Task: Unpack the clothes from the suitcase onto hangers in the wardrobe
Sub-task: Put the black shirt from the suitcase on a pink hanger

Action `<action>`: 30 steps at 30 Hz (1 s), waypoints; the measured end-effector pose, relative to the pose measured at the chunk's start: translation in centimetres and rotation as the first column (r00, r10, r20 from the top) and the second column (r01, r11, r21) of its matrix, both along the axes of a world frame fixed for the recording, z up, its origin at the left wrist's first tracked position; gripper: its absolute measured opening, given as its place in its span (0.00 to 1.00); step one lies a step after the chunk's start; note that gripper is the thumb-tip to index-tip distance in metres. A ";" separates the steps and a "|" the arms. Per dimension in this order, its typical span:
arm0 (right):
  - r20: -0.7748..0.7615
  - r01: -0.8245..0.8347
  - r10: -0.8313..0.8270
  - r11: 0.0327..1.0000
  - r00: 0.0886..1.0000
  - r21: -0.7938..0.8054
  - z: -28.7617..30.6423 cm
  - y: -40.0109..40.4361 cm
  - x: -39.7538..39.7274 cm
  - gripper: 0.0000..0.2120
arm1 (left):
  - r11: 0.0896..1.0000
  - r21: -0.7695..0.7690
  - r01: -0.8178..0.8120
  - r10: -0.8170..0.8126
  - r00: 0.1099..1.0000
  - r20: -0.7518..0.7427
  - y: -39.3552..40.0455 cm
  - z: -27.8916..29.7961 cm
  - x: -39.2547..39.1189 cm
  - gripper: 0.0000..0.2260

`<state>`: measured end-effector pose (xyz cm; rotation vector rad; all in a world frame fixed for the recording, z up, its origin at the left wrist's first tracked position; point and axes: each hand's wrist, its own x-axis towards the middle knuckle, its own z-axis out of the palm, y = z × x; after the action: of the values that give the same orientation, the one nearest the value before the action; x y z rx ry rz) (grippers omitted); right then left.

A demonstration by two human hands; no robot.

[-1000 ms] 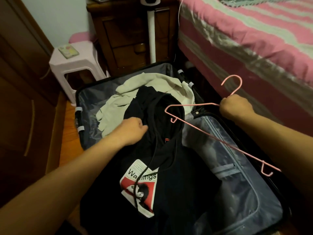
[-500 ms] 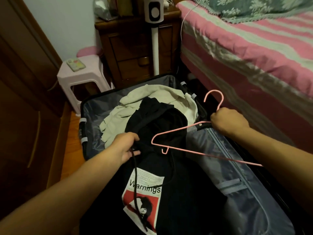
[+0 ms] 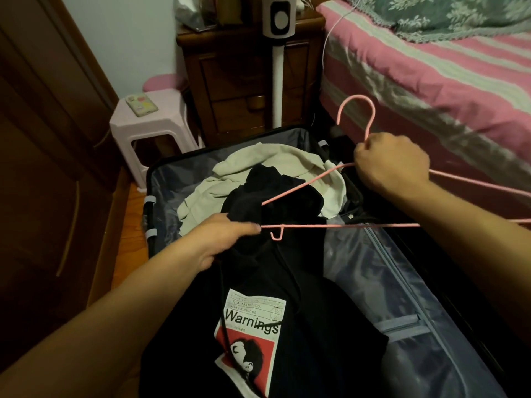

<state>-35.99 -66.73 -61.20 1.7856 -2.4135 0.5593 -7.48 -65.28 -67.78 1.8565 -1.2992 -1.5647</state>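
Black cotton, a hoodie [image 3: 258, 282] with a red-and-white printed patch reading "Warnings", lay across the near half of the open hard-shell suitcase [image 3: 149, 202] on the floor. The left hand [image 3: 218, 239] had its fingers curled into the fabric at the hoodie's neck, where a second before it had only rested on the cloth. Since then the thin pink wire hanger [image 3: 344, 225] had swung round from over the suitcase's right side until its left tip reached that hand at the neck opening. The right hand [image 3: 393, 165] gripped it in a closed fist just under the hook. I judged the threading of the hanger into the hoodie to be about to start, with nothing yet hung.

In the suitcase, the hoodie's dark hood was bunched toward the middle, and a pale cream garment [image 3: 258, 168] lay crumpled beneath it against the far wall. The zipped grey mesh divider [image 3: 402, 297] covered the right half; its contents could not be made out. The dark wooden wardrobe [image 3: 43, 168] stood along the suitcase's left edge.
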 end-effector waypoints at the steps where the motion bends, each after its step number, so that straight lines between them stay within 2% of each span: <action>1: -0.034 -0.030 0.029 0.999 0.999 -0.025 0.3 -0.1 0.6 0.17 | 0.991 -0.091 0.101 -0.079 0.972 0.222 -0.3 -0.7 0.5 0.10; 3: -0.057 -0.082 0.081 0.996 0.995 -0.023 0.0 -0.2 1.7 0.17 | 0.949 -0.153 0.276 -0.118 0.760 0.639 -0.9 -1.7 1.5 0.14; 4: -0.028 -0.090 0.089 0.996 0.996 -0.012 -0.3 -0.4 2.1 0.17 | 0.941 -0.164 0.296 -0.076 0.656 0.751 -1.1 -2.0 2.1 0.17; 6: 0.074 -0.060 0.060 0.998 0.995 0.007 -0.8 -0.7 2.6 0.15 | 0.940 -0.195 0.278 0.004 0.566 0.825 -1.5 -2.2 3.1 0.24; 8: 0.155 -0.030 0.023 0.999 0.988 0.043 -1.5 -1.2 2.9 0.14 | 0.930 -0.241 0.277 0.054 0.547 0.835 -1.9 -2.3 4.0 0.27; 10: 0.217 -0.075 0.046 0.989 0.975 0.128 -2.3 -1.5 3.2 0.16 | 0.919 -0.279 0.280 0.076 0.568 0.819 -2.1 -2.4 4.5 0.26; 12: 0.251 -0.135 0.078 0.967 0.965 0.218 -3.1 -1.5 3.5 0.17 | 0.918 -0.320 0.233 0.097 0.652 0.752 -2.4 -2.6 4.7 0.22; 14: 0.224 -0.171 0.107 0.942 0.969 0.289 -3.2 -1.2 3.6 0.14 | 0.923 -0.367 0.115 0.156 0.761 0.630 -2.4 -2.6 4.7 0.15; 16: 0.144 -0.158 0.117 0.937 0.983 0.313 -2.7 -0.6 3.7 0.10 | 0.909 -0.412 0.059 0.205 0.797 0.568 -2.6 -2.7 4.9 0.11; 18: 0.108 -0.166 0.140 0.944 0.984 0.284 -2.2 -0.2 3.6 0.09 | 0.895 -0.432 0.112 0.195 0.772 0.605 -2.5 -2.9 5.0 0.11; 20: 0.111 -0.220 0.194 0.923 0.975 0.317 -2.2 -0.3 3.7 0.09 | 0.859 -0.458 0.230 0.200 0.672 0.713 -2.0 -2.4 4.7 0.13; 22: 0.152 -0.289 0.250 0.890 0.956 0.352 -2.8 -0.4 4.2 0.11 | 0.785 -0.509 0.354 0.248 0.572 0.781 -1.6 -1.6 4.0 0.15; 23: 0.126 -0.301 0.275 0.899 0.953 0.317 -3.1 -0.4 4.5 0.13 | 0.756 -0.528 0.386 0.240 0.588 0.773 -1.4 -1.0 3.5 0.15; 24: 0.090 -0.291 0.277 0.925 0.957 0.244 -3.1 -0.3 4.7 0.14 | 0.738 -0.554 0.387 0.198 0.660 0.725 -1.3 -0.5 3.1 0.15; 25: 0.073 -0.257 0.250 0.957 0.966 0.134 -3.0 -0.1 4.9 0.14 | 0.737 -0.585 0.338 0.137 0.773 0.619 -1.2 0.0 2.4 0.15; 26: 0.078 -0.201 0.199 0.979 0.977 0.022 -2.8 0.0 5.2 0.14 | 0.755 -0.606 0.251 0.083 0.879 0.469 -1.0 0.7 1.7 0.14; 27: 0.104 -0.162 0.164 0.986 0.981 -0.030 -3.0 0.0 5.3 0.15 | 0.780 -0.606 0.152 0.059 0.948 0.313 -0.7 1.5 0.8 0.13; 28: 0.125 -0.170 0.169 0.985 0.978 0.001 -3.2 -0.1 5.6 0.15 | 0.799 -0.599 0.055 0.063 0.983 0.174 -0.4 2.3 0.0 0.12; 30: 0.211 -0.321 0.269 0.908 0.940 0.269 -4.6 -0.2 6.2 0.13 | 0.813 -0.582 -0.035 0.019 0.999 -0.034 0.5 3.4 -1.3 0.09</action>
<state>-29.82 -66.94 -65.78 2.3485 -2.4589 0.3959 -8.78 -64.76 -64.40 1.4418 -1.5161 -1.0004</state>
